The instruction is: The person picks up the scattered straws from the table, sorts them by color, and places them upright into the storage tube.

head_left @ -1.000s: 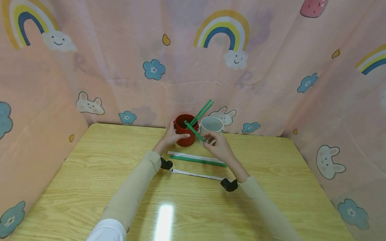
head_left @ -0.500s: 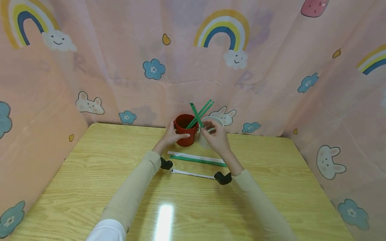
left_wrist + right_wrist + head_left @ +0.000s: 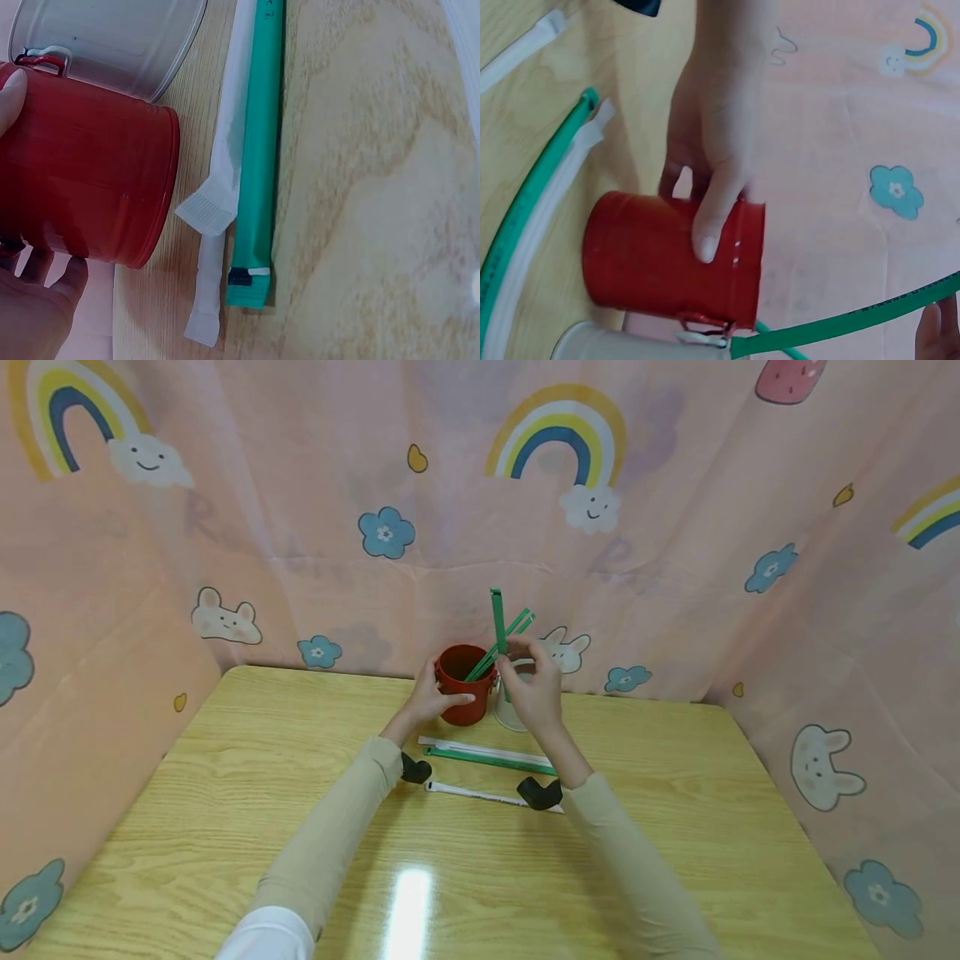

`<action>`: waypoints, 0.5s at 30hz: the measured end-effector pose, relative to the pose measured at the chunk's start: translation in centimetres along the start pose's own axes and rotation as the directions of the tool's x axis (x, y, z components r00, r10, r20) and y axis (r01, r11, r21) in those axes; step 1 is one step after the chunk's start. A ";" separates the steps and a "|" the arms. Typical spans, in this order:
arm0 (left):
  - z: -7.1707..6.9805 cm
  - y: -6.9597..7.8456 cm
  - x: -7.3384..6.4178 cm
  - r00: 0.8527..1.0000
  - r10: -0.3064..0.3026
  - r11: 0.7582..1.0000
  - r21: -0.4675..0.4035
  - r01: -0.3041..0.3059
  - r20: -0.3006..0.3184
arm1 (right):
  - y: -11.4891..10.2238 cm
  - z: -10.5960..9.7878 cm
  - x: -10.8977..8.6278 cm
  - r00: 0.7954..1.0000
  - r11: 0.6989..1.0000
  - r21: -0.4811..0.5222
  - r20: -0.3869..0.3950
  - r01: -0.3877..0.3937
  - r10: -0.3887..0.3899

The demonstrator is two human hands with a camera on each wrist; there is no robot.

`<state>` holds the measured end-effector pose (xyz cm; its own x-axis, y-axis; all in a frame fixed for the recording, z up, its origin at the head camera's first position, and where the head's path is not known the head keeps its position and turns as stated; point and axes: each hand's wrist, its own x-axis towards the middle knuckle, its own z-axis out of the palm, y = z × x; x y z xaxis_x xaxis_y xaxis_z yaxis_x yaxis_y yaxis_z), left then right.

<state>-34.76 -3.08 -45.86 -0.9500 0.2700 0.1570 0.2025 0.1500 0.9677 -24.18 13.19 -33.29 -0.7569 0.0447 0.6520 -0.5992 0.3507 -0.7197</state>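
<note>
My left hand (image 3: 426, 700) grips a small red bucket (image 3: 463, 712), thumb across its front and fingers round its side. Two green paper-wrapped straws (image 3: 517, 625) lean to the right out of it. A third green wrapped straw (image 3: 498, 614) stands nearly upright, pinched by my right hand (image 3: 538, 689) between thumb and fingers. In the right wrist view that straw (image 3: 847, 322) crosses by the rim of the red bucket (image 3: 667, 259). A white bucket (image 3: 112, 41) stands against the red one, partly hidden behind my right hand in the head view.
In front of the buckets lie white wrapped straws (image 3: 229, 135) alongside a green one (image 3: 259, 150). A separate white straw (image 3: 472, 796) lies nearer. Black wrist-worn devices (image 3: 540, 793) hang close over the table. A patterned pink curtain (image 3: 450, 585) rises behind the table's back edge.
The right hand has moved up and slightly forward, swinging its green straw from slanting low across the red bucket to nearly upright. The left hand keeps its hold on the red bucket.
</note>
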 end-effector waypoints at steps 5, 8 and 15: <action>0.0 0.0 0.0 1.000 0.009 1.000 -0.003 -0.009 0.001 | -0.4 0.4 0.4 0.999 1.000 0.025 -0.044 0.006 -0.005; 0.0 0.0 0.0 1.000 0.018 1.000 -0.009 -0.018 0.004 | -0.3 0.7 0.6 0.997 0.998 0.055 -0.077 0.002 0.002; 0.0 -0.2 0.1 1.000 0.020 1.000 -0.001 -0.019 0.010 | 0.2 1.3 0.9 0.988 0.991 0.127 -0.156 0.036 -0.016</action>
<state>-34.94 -3.10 -46.00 -0.9434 0.2826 0.1738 0.2207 0.1434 0.9647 -25.33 12.07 -33.19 -0.6975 0.1841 0.6926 -0.6544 0.2303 -0.7202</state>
